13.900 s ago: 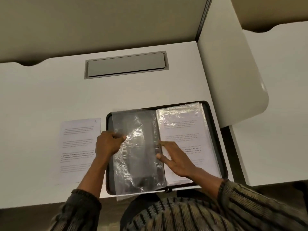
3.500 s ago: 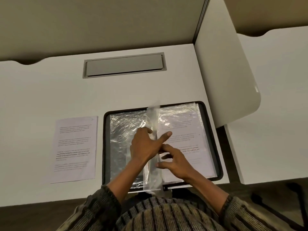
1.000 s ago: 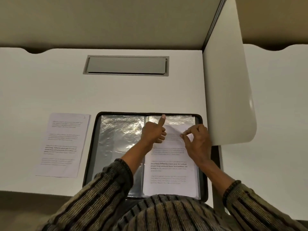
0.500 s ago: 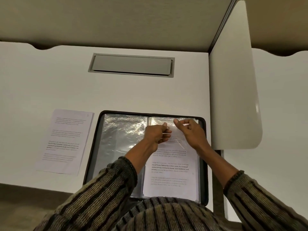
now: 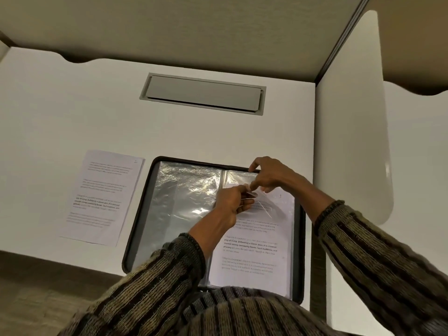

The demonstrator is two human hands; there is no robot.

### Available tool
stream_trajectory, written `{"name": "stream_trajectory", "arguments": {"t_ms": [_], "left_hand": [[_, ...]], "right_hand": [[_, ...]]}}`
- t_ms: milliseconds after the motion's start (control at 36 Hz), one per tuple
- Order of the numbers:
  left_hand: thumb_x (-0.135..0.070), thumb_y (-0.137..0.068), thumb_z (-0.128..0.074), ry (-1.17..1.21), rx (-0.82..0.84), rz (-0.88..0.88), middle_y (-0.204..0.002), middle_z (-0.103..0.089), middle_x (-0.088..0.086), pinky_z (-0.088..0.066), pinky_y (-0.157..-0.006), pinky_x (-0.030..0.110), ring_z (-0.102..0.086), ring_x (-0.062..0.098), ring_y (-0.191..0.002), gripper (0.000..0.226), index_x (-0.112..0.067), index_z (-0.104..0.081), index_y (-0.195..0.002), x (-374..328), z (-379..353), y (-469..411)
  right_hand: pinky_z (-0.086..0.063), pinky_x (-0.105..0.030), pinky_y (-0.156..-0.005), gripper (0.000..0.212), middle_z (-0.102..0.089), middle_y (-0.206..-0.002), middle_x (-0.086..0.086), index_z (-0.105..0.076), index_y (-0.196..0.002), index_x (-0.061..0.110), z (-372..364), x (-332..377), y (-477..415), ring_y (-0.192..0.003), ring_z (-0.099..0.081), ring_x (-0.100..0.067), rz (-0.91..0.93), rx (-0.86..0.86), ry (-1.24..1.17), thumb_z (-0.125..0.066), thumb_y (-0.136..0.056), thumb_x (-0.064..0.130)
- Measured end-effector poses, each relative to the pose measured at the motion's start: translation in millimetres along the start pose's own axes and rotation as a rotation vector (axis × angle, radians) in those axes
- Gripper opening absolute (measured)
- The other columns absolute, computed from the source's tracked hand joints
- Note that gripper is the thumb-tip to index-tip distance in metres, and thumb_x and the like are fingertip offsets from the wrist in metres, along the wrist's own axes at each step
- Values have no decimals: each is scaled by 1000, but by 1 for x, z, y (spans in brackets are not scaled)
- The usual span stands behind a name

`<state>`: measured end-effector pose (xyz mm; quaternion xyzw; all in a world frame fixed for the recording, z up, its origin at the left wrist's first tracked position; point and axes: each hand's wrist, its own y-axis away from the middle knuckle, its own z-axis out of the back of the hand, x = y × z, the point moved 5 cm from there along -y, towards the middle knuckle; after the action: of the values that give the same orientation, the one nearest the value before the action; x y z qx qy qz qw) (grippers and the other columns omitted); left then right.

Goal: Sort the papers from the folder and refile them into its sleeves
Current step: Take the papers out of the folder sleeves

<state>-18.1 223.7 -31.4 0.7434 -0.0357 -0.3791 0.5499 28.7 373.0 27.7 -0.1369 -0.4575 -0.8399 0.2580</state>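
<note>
holding an open folder (image 5: 179,202), the white desk (image 5: 72,112) meets a beige partition (image 5: 194,27)

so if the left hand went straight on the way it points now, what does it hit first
Most likely the right hand: the left hand points up and right, and the right hand's fingers sit just ahead, above the top of the filled sleeve. Whether they already touch is unclear.
</note>
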Motion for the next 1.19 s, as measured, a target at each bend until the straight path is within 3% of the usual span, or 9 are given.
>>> {"name": "stream_trajectory", "arguments": {"t_ms": [167,389,583,667,750,861,972,1083,1194], "left_hand": [[-16,-101,-62,-50,-37,-66,-88,-81,12,-62,-80,37,-73,22,-77,22,2,-75,-97,-5,2,-1],[-39,-103,-67,-192,-68,-240,-81,-81,4,-62,-85,40,-75,18,-79,37,-5,-77,-90,-8,3,0],[-53,-102,-62,-787,-321,-588,-79,-68,-2,-52,-78,35,-64,16,-81,45,-17,-68,-77,3,31,0],[-55,-94,-68,-1028,-370,-800,-107,-53,-7,-52,-90,37,-45,12,-107,35,-22,-62,-102,19,42,-1],[-66,-89,-68,-1138,-287,-850,-138,-45,1,-49,-106,40,-40,19,-133,64,-19,-52,-129,37,48,3],[-88,-83,-56,-1279,-149,-773,-176,2,6,-14,-130,43,1,25,-163,114,-15,-18,-163,60,49,6],[-98,-76,-51,-1433,-59,-776,-170,36,8,7,-131,45,32,25,-158,144,-10,19,-165,75,50,15],[-104,-73,-44,-1562,-8,-837,-170,33,18,-1,-132,55,28,35,-159,151,-1,19,-163,83,57,20],[-105,-71,-45,-1567,34,-862,-170,32,18,-6,-132,55,26,34,-160,154,0,21,-162,82,64,20]], "right_hand": [[-52,-24,-54,50,-56,-117,-2,-63,-108,25,3,5,-9,-80,-66,-16,45,18,228,-74,-77,-13],[-51,-26,-58,31,-63,-112,-4,-63,-101,22,5,-1,-26,-91,-69,-25,104,20,377,-59,-89,-6],[-57,-37,-68,36,-66,-107,-4,-62,-88,27,15,-4,-38,-85,-66,-19,160,74,411,-63,-84,-8],[-62,-33,-64,30,-69,-103,-10,-71,-87,19,20,-7,-39,-81,-76,-26,124,142,363,-71,-84,-12],[-55,-20,-55,29,-73,-94,-10,-80,-85,17,21,-10,-40,-78,-78,-24,78,195,345,-79,-81,-12],[-65,-32,-78,15,-80,-82,-5,-81,-87,4,20,-19,-46,-73,-79,-22,0,247,234,-76,-86,-10],[-65,-35,-82,10,-81,-84,-6,-81,-88,1,16,-21,-46,-77,-80,-24,-34,290,173,-86,-80,-2],[-62,-26,-65,17,-80,-79,-8,-82,-83,9,11,-21,-46,-75,-79,-19,-61,302,208,-96,-72,10],[-65,-32,-73,24,-80,-81,-8,-84,-79,9,6,-28,-51,-78,-80,-21,-106,308,212,-101,-65,17]]}}
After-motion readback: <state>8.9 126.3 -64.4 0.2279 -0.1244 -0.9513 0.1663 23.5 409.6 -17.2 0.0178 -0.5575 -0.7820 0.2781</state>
